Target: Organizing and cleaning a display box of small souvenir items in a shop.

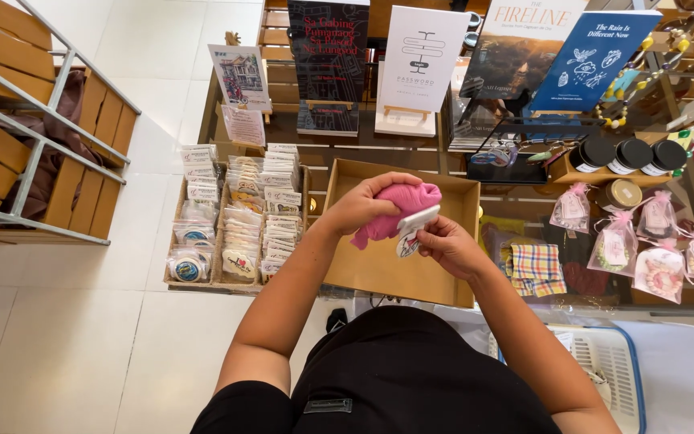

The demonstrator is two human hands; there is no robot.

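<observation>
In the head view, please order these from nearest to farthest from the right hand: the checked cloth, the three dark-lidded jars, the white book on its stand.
From the right hand:
1. Checked cloth, just to its right.
2. Three dark-lidded jars, up and right.
3. White book, standing at the back.

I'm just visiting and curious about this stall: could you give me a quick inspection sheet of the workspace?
Surface: glass shelf over white floor tiles.
Job's things: pink cloth with white tag, held above open cardboard box.
Clutter: sticker tray, plaid cloth, gift pouches, jars, books on stands.
Grippers: left hand grips the cloth; right hand pinches the tag.
Cables: nothing seen.
Surroundings: wooden bench, white basket.
</observation>
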